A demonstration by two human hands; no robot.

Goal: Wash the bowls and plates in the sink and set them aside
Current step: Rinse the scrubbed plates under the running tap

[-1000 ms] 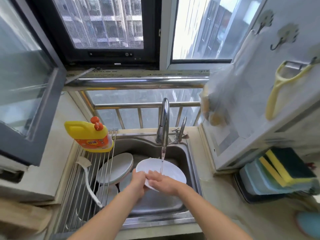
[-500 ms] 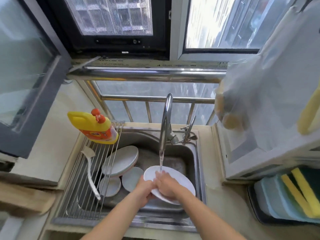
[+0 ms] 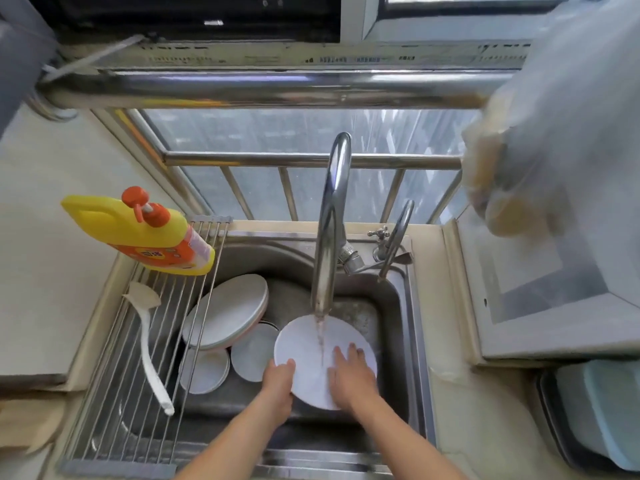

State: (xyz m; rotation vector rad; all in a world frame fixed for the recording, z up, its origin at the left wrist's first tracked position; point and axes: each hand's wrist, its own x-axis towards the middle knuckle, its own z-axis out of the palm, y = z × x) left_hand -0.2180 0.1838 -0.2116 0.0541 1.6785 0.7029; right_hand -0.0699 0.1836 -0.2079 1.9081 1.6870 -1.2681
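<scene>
A white plate (image 3: 311,351) is held tilted in the steel sink (image 3: 398,306), under water running from the tap (image 3: 329,220). My left hand (image 3: 278,384) grips the plate's near left rim. My right hand (image 3: 351,377) lies flat on the plate's face with its fingers spread. To the left in the sink, a large oval plate (image 3: 227,315) leans over two small round dishes (image 3: 251,351) (image 3: 204,370).
A roll-up wire rack (image 3: 114,393) covers the sink's left side, carrying a yellow detergent bottle (image 3: 145,233) and a white brush (image 3: 149,348). A plastic bag (image 3: 540,140) hangs at the upper right. A blue tub (image 3: 602,414) sits on the right counter.
The camera has tipped down and nearer the sink. My right hand has opened flat and slid to the plate's right side; the plate stays under the water.
</scene>
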